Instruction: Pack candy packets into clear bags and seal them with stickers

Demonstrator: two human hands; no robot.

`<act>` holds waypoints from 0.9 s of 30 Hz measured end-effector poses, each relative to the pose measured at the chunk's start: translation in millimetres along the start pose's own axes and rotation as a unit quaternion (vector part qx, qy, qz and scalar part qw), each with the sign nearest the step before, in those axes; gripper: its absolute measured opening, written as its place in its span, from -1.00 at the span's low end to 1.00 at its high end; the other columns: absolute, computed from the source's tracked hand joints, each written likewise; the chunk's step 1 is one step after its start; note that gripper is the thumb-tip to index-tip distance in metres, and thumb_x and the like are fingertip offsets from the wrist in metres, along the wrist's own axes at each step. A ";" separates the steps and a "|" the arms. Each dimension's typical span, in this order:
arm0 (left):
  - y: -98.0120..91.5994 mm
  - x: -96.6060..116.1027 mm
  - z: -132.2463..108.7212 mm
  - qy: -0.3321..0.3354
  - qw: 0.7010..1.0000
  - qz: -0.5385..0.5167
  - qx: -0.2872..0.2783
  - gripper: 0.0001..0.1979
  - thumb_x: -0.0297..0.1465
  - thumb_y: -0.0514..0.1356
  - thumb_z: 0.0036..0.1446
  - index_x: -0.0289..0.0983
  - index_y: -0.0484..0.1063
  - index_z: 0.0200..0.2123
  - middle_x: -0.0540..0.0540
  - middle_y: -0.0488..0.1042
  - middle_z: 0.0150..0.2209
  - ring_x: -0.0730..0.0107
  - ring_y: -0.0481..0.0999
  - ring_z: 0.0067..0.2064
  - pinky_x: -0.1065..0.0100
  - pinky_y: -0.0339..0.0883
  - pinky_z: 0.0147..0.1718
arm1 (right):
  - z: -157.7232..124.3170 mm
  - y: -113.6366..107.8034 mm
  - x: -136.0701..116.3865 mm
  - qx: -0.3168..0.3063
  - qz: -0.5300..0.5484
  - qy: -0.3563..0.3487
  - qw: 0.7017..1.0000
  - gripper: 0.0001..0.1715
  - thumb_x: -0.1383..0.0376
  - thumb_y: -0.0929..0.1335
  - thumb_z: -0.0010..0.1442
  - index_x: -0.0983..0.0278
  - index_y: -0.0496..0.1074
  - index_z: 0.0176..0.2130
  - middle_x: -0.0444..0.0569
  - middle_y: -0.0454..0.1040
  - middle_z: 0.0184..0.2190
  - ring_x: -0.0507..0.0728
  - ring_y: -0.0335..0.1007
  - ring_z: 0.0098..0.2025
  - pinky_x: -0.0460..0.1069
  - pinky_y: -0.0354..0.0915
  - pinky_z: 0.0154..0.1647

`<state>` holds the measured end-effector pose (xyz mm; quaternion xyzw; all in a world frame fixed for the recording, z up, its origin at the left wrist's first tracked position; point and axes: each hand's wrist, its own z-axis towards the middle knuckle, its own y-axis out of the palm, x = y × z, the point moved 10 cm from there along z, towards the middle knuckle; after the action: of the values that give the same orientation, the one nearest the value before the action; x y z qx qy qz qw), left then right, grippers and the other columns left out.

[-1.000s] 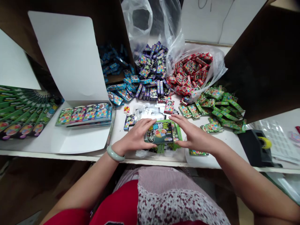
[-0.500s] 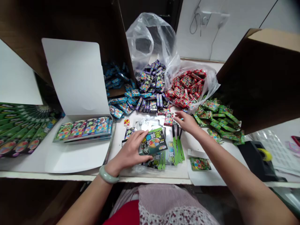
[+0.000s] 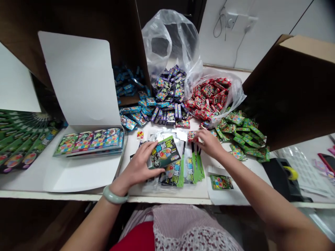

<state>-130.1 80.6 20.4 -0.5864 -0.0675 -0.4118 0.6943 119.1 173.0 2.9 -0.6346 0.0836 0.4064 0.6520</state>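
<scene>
My left hand grips a black-and-green printed packet between thumb and fingers, tilted above a pile of similar packets in clear plastic sleeves. With its fingertips closed, my right hand pinches a small red candy box just behind that pile. Fingers partly cover the box. Behind it lie heaps of small boxes: blue, purple, red in a clear bag, and green. A tiny sachet with red and yellow pieces lies left of the red box.
An open white carton on the left holds rows of colourful packs. Fanned green packs lie farther left. On the right are a green packet on white paper, a black tape dispenser and a large cardboard box.
My right hand has come down slightly toward me and closed on the small red box, which has shifted with it. My left hand, still gripping the packet, has moved slightly left.
</scene>
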 end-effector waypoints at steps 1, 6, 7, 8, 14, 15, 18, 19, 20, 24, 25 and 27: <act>-0.5 0.8 0.4 0.002 1.000 0.001 0.001 -0.08 -0.12 0.34 0.01 -0.15 -0.03 0.34 -0.27 0.20 0.18 -0.11 0.24 0.22 -0.15 0.21 0.18 | -10.2 5.5 -9.2 -0.037 -0.013 -0.033 0.999 -0.83 0.39 0.37 0.10 0.21 0.47 -0.24 0.05 0.49 -0.15 0.23 0.37 -0.04 0.16 0.30 0.00; -1.5 5.3 1.0 0.002 1.000 0.017 0.000 -0.09 -0.11 0.34 0.01 -0.14 -0.02 0.33 -0.27 0.20 0.19 -0.13 0.24 0.22 -0.16 0.20 0.18 | -22.5 3.6 -12.4 -0.057 -0.115 -0.039 0.991 -0.54 0.21 0.34 0.23 0.27 0.34 0.11 0.21 0.41 0.05 0.30 0.29 0.12 0.27 0.22 0.12; -0.6 6.8 1.7 0.002 1.000 0.019 -0.004 -0.09 -0.11 0.34 0.01 -0.14 -0.02 0.33 -0.27 0.20 0.19 -0.13 0.24 0.21 -0.17 0.20 0.18 | -17.6 3.2 -6.5 -0.053 -0.129 -0.015 0.990 -0.41 0.14 0.38 0.19 0.28 0.29 0.16 0.25 0.35 0.13 0.33 0.22 0.19 0.30 0.17 0.16; 1.0 8.9 2.7 0.003 1.000 0.019 -0.009 -0.08 -0.11 0.34 0.01 -0.14 -0.03 0.33 -0.28 0.20 0.19 -0.13 0.25 0.21 -0.17 0.20 0.17 | -12.0 6.4 -1.1 -0.061 -0.140 0.005 0.988 -0.25 0.10 0.43 0.12 0.29 0.25 0.21 0.28 0.27 0.20 0.37 0.13 0.26 0.33 0.11 0.20; 7.9 20.2 5.3 0.021 0.999 0.021 -0.039 -0.05 -0.10 0.35 -0.01 -0.13 -0.05 0.34 -0.28 0.19 0.19 -0.11 0.25 0.20 -0.15 0.22 0.16 | 7.5 18.8 -5.7 -0.089 -0.094 0.016 0.991 -0.20 0.20 0.50 -0.01 0.34 0.29 0.17 0.26 0.35 0.13 0.34 0.23 0.19 0.26 0.14 0.20; 6.7 19.9 4.5 0.021 0.999 0.026 -0.035 -0.05 -0.11 0.36 -0.01 -0.14 -0.06 0.34 -0.28 0.20 0.18 -0.11 0.25 0.20 -0.14 0.21 0.16 | 5.1 9.8 -14.8 -0.069 -0.084 0.005 0.994 -0.25 0.22 0.48 0.03 0.35 0.30 0.16 0.24 0.36 0.11 0.32 0.25 0.17 0.23 0.15 0.20; 2.8 18.7 3.2 0.028 0.999 0.042 -0.019 -0.04 -0.14 0.37 -0.02 -0.17 -0.06 0.34 -0.29 0.21 0.17 -0.10 0.24 0.20 -0.13 0.20 0.17 | -11.7 -26.0 -59.1 -0.020 -0.030 -0.068 0.997 -0.25 0.22 0.45 0.07 0.25 0.24 0.22 0.16 0.28 0.18 0.29 0.17 0.23 0.24 0.11 0.25; 2.5 19.5 3.8 0.033 0.998 0.046 -0.016 -0.02 -0.15 0.38 -0.03 -0.18 -0.07 0.35 -0.29 0.21 0.16 -0.10 0.24 0.20 -0.13 0.19 0.17 | -18.9 -32.4 -77.2 -0.039 -0.018 -0.104 0.994 -0.23 0.21 0.44 0.09 0.18 0.21 0.24 0.11 0.24 0.21 0.28 0.14 0.26 0.24 0.11 0.26; 2.7 21.2 5.1 0.041 0.998 0.047 -0.015 -0.01 -0.16 0.38 -0.04 -0.18 -0.07 0.35 -0.29 0.22 0.16 -0.10 0.24 0.19 -0.13 0.20 0.16 | -26.0 -35.1 -94.2 -0.072 -0.019 -0.139 0.988 -0.22 0.20 0.44 0.10 0.12 0.19 0.26 0.08 0.23 0.23 0.28 0.13 0.26 0.25 0.12 0.25; 6.3 33.6 11.4 0.076 0.996 0.034 -0.023 -0.01 -0.12 0.37 -0.03 -0.20 -0.07 0.35 -0.29 0.23 0.15 -0.09 0.26 0.17 -0.12 0.22 0.14 | -39.0 -30.3 -128.5 -0.180 -0.096 -0.186 0.961 -0.20 0.23 0.45 0.08 0.06 0.21 0.26 0.08 0.28 0.19 0.30 0.22 0.19 0.27 0.23 0.16; 7.4 36.4 12.1 0.082 0.996 0.031 -0.026 -0.01 -0.10 0.36 -0.04 -0.21 -0.06 0.35 -0.29 0.23 0.16 -0.10 0.26 0.17 -0.12 0.22 0.14 | -38.5 -27.8 -131.1 -0.192 -0.115 -0.188 0.956 -0.20 0.25 0.46 0.07 0.08 0.23 0.25 0.10 0.29 0.18 0.32 0.24 0.17 0.27 0.25 0.14; 10.4 39.9 11.5 0.089 0.995 0.027 -0.037 -0.01 -0.08 0.36 -0.04 -0.22 -0.05 0.34 -0.30 0.22 0.16 -0.10 0.25 0.18 -0.12 0.21 0.14 | -35.8 -22.4 -134.0 -0.205 -0.141 -0.197 0.948 -0.22 0.28 0.47 0.03 0.14 0.28 0.22 0.14 0.29 0.18 0.34 0.24 0.17 0.27 0.25 0.13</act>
<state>-92.9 70.6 39.0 -0.5744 0.0255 -0.4458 0.6860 60.1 87.1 97.2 -0.6675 -0.2220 0.4354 0.5618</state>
